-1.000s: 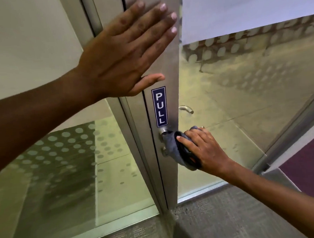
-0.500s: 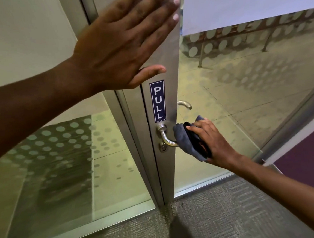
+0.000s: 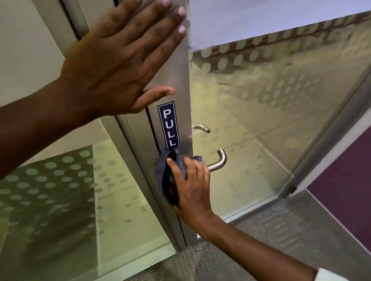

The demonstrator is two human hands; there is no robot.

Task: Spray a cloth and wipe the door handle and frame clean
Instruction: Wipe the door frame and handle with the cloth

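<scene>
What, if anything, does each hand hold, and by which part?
The right hand grips the bunched grey cloth around its middle, against the door frame. The left hand holds nothing, lying flat on the frame.

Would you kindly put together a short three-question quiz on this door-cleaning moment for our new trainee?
1. True or false: the left hand lies flat and open against the door frame.
2. Which does the right hand hold? A) a spray bottle B) a grey cloth C) nothing
3. Fill in: the cloth sits just below the blue sign that reads ____.

Key: 1 true; 2 B; 3 PULL. The cloth is pressed at the base of the door handle, whose free end shows bare.
</scene>
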